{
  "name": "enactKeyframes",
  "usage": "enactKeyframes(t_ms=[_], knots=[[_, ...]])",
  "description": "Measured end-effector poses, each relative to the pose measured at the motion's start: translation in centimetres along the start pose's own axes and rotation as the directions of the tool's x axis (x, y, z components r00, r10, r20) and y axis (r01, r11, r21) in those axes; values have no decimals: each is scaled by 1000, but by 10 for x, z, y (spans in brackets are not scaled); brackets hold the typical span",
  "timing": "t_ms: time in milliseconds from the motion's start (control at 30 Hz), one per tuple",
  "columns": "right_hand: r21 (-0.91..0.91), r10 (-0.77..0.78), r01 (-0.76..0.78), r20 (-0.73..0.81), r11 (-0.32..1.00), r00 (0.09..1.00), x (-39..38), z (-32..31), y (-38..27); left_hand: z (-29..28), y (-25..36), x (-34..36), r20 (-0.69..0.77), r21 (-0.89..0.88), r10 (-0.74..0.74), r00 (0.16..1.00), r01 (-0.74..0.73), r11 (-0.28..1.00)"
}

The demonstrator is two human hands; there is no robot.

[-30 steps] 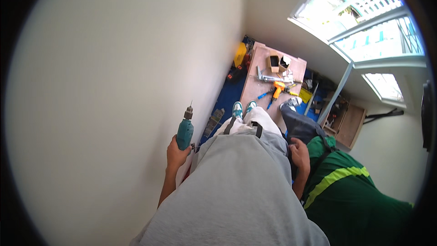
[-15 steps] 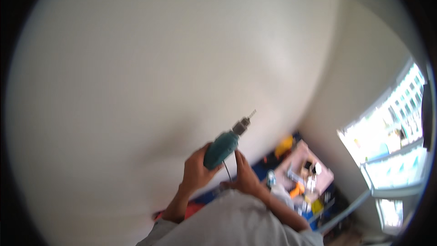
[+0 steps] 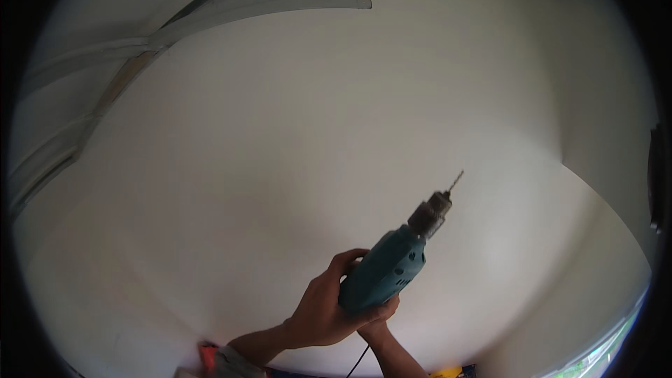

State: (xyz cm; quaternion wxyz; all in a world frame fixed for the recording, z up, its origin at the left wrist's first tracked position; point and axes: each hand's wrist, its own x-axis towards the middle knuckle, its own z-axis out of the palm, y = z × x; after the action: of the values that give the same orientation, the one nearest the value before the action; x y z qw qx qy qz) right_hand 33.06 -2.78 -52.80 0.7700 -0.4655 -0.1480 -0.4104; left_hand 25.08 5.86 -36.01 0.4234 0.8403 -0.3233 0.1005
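Note:
A teal power drill (image 3: 383, 269) is held up in front of a pale wall, tilted with its nose to the upper right. Its dark metal chuck (image 3: 430, 215) carries a thin twist bit (image 3: 456, 180), whose tip appears against the wall; I cannot tell whether it touches. My left hand (image 3: 323, 311) is closed round the rear of the drill body. Behind and below it, my right hand (image 3: 378, 325) reaches up under the drill, most of its fingers hidden by the tool and my left hand. A black cord (image 3: 359, 360) hangs down between my forearms.
The pale wall (image 3: 294, 140) fills most of the view. Overhead runs a grey metal channel (image 3: 280, 1) beside an open ceiling frame. A red thing (image 3: 208, 357) and a yellow thing (image 3: 448, 372) show at the lower edge. A bright window (image 3: 602, 357) lies at lower right.
My view has tilted up, bringing the ceiling frame in and dropping the cluttered table out. The drill now appears larger and farther right. My right hand has moved in behind it.

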Motion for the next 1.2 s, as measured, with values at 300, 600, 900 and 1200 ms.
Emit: enactKeyframes(t_ms=[300,600,900,1200], knots=[[-233,-542,541,67,808,838,113,20,-56,-147,63,123,-271,864,854,444,-278,419],[86,-461,468,-87,880,883,129,26,-76,-189,151,247,-161,987,876,454,99,130],[418,-308,280,0,864,951,142,-18,-102,-125,205,268,-206,979,754,624,133,157],[629,-321,197,89,752,943,183,-62,-98,-59,217,303,-125,988,679,724,28,151]])
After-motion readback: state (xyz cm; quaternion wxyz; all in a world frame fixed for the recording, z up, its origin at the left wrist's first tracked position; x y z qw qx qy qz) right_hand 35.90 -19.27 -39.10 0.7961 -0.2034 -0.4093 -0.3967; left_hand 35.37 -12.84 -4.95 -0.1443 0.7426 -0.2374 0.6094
